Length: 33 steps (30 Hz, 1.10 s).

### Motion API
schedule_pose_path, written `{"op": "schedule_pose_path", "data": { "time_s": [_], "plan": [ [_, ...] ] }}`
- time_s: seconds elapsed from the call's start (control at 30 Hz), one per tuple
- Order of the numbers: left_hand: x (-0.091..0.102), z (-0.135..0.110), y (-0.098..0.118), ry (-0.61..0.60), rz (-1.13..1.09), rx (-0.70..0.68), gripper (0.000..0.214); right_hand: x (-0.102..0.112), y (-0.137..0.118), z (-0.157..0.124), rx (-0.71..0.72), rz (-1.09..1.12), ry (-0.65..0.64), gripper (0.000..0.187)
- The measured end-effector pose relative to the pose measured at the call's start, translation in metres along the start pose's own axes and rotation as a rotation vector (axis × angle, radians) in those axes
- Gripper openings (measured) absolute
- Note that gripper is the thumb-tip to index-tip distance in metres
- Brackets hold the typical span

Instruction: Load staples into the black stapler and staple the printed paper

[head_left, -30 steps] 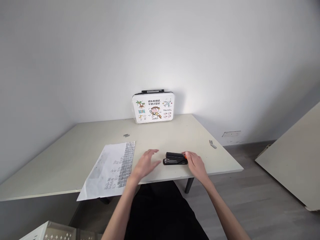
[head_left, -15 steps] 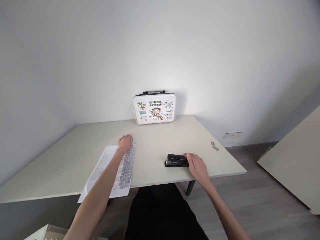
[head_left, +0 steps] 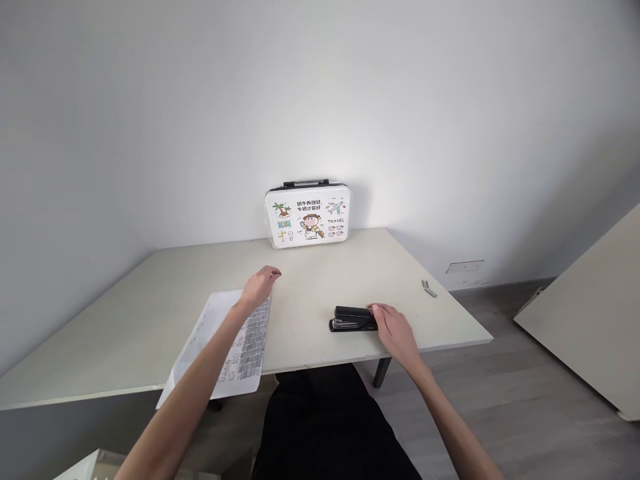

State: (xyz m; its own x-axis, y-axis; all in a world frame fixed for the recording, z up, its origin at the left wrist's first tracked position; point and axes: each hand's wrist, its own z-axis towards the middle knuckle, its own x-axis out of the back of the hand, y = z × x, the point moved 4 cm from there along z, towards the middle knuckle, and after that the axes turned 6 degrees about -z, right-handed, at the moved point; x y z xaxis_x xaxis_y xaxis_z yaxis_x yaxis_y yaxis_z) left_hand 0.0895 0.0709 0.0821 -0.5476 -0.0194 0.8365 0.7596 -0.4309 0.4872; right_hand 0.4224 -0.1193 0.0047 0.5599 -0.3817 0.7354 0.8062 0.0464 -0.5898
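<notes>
My left hand (head_left: 260, 285) is above the top edge of printed sheets of paper (head_left: 253, 347), its fingers drawn together in a pinch. Whatever is between those fingertips, if anything, is too small to make out. My right hand (head_left: 395, 330) is closed around the rear end of a black stapler (head_left: 353, 319), which rests on the table with its front pointing left. The paper lies left of the stapler, its lower end hanging over the table's near edge, and my left forearm covers part of it.
A white case (head_left: 307, 217) with cartoon prints and a black handle stands against the wall at the back of the pale table (head_left: 310, 280). Small strips of staples (head_left: 429, 289) lie near the right edge. A white panel (head_left: 590, 320) stands on the floor at right.
My left hand has lifted off the paper's top edge and moved right, its fingers now pinched together. My right hand stays on the stapler.
</notes>
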Motion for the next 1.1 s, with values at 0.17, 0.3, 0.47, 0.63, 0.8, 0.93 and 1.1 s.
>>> {"op": "schedule_pose_path", "data": {
  "time_s": [0.17,0.3,0.47,0.63,0.8,0.93,1.1],
  "plan": [
    [-0.018,-0.048,0.055,-0.024,-0.220,-0.046,0.038,0.000,0.000,0.000,-0.005,0.003,0.002,0.057],
    [-0.040,-0.084,0.084,-0.077,-0.500,0.005,0.039,-0.002,0.004,0.001,-0.011,0.009,-0.005,0.059],
    [-0.066,-0.102,0.102,-0.173,-0.803,0.141,0.040,-0.005,0.012,0.005,-0.020,0.023,-0.021,0.060],
    [-0.077,-0.101,0.107,-0.115,-0.722,0.139,0.034,-0.006,0.018,0.009,-0.015,0.034,-0.036,0.059],
    [-0.090,-0.095,0.108,-0.115,-0.446,-0.004,0.044,-0.004,0.016,0.005,-0.020,0.034,-0.029,0.057],
    [-0.098,-0.090,0.112,-0.130,-0.369,-0.095,0.032,0.000,0.009,0.003,0.015,0.015,-0.041,0.052],
    [-0.088,-0.094,0.103,-0.121,-0.325,-0.081,0.030,0.001,0.005,0.003,0.032,-0.007,-0.053,0.049]
  ]
}}
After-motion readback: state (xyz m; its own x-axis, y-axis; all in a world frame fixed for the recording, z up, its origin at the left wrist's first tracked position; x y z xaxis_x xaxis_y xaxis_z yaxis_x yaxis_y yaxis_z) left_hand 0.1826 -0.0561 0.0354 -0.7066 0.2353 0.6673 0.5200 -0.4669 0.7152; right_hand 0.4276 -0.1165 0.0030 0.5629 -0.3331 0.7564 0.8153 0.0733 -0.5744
